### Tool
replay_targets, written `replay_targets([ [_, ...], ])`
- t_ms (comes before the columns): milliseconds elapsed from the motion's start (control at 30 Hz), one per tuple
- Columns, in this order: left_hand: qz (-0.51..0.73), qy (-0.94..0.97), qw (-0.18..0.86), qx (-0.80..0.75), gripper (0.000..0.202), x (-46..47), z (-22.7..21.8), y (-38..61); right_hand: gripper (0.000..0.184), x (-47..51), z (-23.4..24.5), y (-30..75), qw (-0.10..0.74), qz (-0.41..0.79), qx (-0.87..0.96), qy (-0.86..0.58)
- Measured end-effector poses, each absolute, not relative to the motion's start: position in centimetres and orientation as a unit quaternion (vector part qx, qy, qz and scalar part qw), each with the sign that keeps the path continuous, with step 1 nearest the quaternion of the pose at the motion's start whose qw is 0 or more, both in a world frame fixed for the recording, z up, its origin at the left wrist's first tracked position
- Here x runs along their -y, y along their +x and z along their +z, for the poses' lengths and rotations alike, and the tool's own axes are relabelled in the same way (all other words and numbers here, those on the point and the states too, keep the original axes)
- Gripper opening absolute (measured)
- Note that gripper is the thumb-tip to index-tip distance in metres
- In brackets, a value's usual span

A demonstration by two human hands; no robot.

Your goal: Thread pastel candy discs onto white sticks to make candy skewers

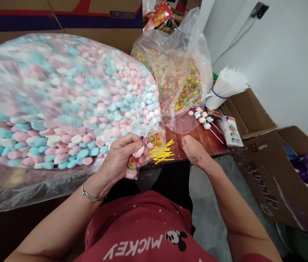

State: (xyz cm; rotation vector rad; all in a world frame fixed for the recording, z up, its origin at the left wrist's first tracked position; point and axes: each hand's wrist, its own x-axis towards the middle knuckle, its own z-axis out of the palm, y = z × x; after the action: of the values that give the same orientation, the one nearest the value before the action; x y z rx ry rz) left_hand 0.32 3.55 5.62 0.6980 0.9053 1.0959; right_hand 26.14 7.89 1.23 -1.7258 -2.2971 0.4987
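My left hand [119, 153] is closed around a small clear printed candy packet [132, 168], its base hanging below my fingers. Pink and white marshmallow shows through the plastic. To the right, my right hand [194, 150] is held low over the front of the wooden table, fingers curled together; whatever they pinch is hidden. Between the hands lie loose yellow twist ties [165, 154], with orange gummy rings [155, 139] just behind them. Marshmallow skewers [204, 118] on white sticks rest on the table beyond my right hand.
A huge clear bag of pastel marshmallows [88, 105] fills the left. Behind the table stands a bag of gummy rings [188, 87]. At right are a cup of white sticks [218, 95], printed packets [231, 131] and an open cardboard box [265, 182]. Another carton [61, 16] stands behind.
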Motion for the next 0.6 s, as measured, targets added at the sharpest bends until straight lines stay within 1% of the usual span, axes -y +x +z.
replay_targets([
  [133,0.423,0.332,0.755,-0.376,0.024,-3.2,4.5,1.8,0.014,-6.1,2.7,23.3,0.34,0.31,0.714,-0.527],
  [200,0.404,0.336,0.772,-0.357,0.024,-3.2,3.8,2.6,0.013,-5.1,3.2,21.2,0.395,0.358,0.684,-0.498],
  [233,0.403,0.333,0.776,-0.353,0.024,-3.2,3.5,3.0,0.012,-4.6,3.4,20.3,0.41,0.38,0.672,-0.487],
  [333,0.408,0.321,0.776,-0.358,0.025,-3.4,3.0,3.4,0.012,-3.9,3.5,18.8,0.414,0.437,0.649,-0.464],
  [467,0.42,0.317,0.76,-0.382,0.029,-3.2,2.9,3.7,0.011,-4.1,3.3,18.8,0.405,0.46,0.642,-0.461],
  [600,0.471,0.304,0.726,-0.398,0.033,-2.8,2.6,4.1,0.012,-4.2,2.8,18.9,0.387,0.494,0.634,-0.451],
])
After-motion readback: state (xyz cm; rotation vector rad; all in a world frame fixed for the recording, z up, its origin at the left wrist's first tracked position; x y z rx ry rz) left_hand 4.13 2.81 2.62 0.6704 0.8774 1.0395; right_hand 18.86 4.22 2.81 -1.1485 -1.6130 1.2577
